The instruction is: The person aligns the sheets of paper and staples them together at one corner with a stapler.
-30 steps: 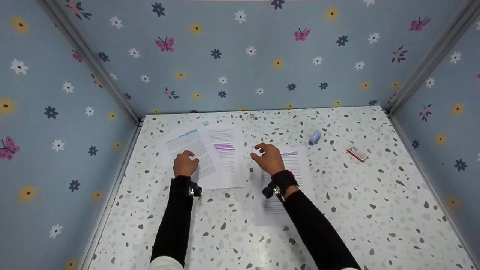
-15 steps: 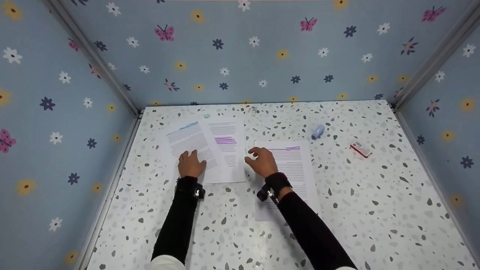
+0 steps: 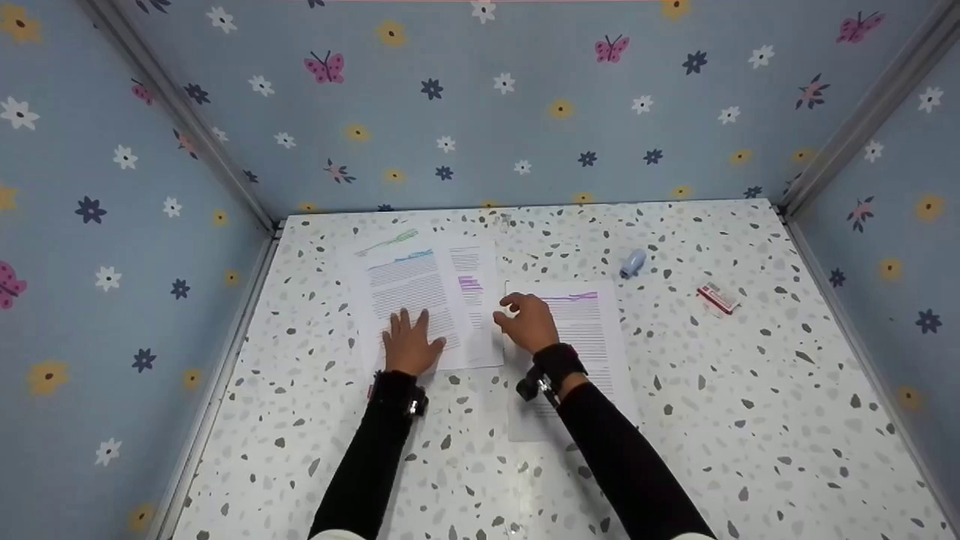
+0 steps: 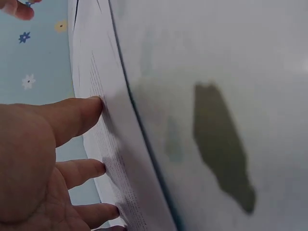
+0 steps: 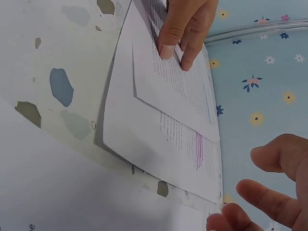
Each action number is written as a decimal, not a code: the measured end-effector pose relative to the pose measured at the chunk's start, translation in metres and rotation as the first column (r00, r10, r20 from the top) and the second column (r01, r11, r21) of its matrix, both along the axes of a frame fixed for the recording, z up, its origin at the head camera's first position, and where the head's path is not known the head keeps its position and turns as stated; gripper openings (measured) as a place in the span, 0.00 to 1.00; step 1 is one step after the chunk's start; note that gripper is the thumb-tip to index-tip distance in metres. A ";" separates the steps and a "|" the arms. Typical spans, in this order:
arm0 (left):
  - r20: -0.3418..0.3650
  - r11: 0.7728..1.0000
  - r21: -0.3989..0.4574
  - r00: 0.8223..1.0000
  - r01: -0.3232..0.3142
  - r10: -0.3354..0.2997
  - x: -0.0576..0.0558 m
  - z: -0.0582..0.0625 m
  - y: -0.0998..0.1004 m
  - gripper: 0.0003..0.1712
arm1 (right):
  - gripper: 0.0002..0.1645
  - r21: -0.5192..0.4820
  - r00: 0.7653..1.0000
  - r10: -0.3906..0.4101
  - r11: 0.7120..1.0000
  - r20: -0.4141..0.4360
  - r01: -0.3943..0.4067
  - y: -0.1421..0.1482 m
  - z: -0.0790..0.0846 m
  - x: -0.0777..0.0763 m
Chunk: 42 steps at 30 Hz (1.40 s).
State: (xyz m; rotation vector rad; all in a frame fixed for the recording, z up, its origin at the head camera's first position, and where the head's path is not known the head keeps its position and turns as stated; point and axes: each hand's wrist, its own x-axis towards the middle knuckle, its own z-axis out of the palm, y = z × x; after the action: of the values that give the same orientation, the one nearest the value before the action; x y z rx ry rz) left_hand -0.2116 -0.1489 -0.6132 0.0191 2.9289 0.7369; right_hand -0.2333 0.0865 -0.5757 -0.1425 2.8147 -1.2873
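- how will the top sheet point(image 3: 409, 292) handle?
- like plain paper, i'd judge: very light, limp, ready to slide over what's under it, and easy to crease or tear.
- where would you take hold?
- by an edge. its right side overlaps the purple-marked sheet point(image 3: 471, 283), so a fingertip could work under there. a pinch in the middle would probably buckle it; flat fingertips could slide it.
- and where is it from the left hand point(image 3: 412, 349)?
- right under the fingertips, spreading forward from them. they touch its lower part.
- is that hand gripping?
- no, the fingers are spread and fairly straight, with nothing pinched.
- what else is in that pile?
- the green-marked sheet point(image 3: 375, 246) peeks out at the far left. whether it lies above or below the purple-marked one, i can't tell.
- and the right hand point(image 3: 529, 322)?
- loosely curved, thumb apart from the fingers, nothing in it. it's over the upper left part of the right sheet point(image 3: 589, 337), off to the right of the top sheet. i can't tell if it touches paper.
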 end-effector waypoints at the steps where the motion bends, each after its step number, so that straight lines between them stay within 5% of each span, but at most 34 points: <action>1: 0.006 1.000 0.005 1.000 0.009 -0.009 0.003 0.001 0.004 0.39 | 0.18 -0.002 1.000 -0.003 1.000 0.004 0.003 0.000 0.000 0.000; 11: -0.010 0.995 -0.018 0.995 0.097 -0.097 0.024 0.001 0.038 0.39 | 0.17 -0.001 1.000 0.008 1.000 -0.014 -0.008 0.004 -0.002 0.003; 18: -0.051 0.996 -0.007 0.994 0.093 -0.093 0.027 0.004 0.042 0.37 | 0.17 0.007 1.000 -0.001 1.000 -0.025 0.001 0.004 -0.002 0.002; 23: -0.054 0.997 0.066 0.998 -0.040 0.043 0.014 0.010 0.026 0.35 | 0.17 0.029 1.000 -0.015 0.999 -0.021 0.016 0.005 0.001 -0.001; 29: -0.004 0.958 0.121 0.965 -0.261 0.263 -0.019 0.028 -0.018 0.30 | 0.19 -0.008 0.996 -0.075 0.997 0.041 0.075 0.007 0.010 -0.011; 36: 0.217 0.926 0.103 0.917 -0.362 0.334 -0.036 0.032 -0.059 0.28 | 0.19 -0.058 0.980 -0.090 0.993 0.178 0.102 -0.002 0.009 -0.021; 42: 0.255 0.916 0.108 0.902 -0.385 0.349 -0.038 0.029 -0.062 0.30 | 0.18 -0.021 0.970 -0.096 0.994 0.224 0.104 -0.011 0.001 -0.021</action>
State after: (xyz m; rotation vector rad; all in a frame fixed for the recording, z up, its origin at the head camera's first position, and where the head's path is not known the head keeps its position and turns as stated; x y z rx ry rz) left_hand -0.2493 -0.2110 -0.5845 -0.5836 2.6694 0.9464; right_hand -0.2546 0.0759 -0.5744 0.1368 2.6415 -1.2802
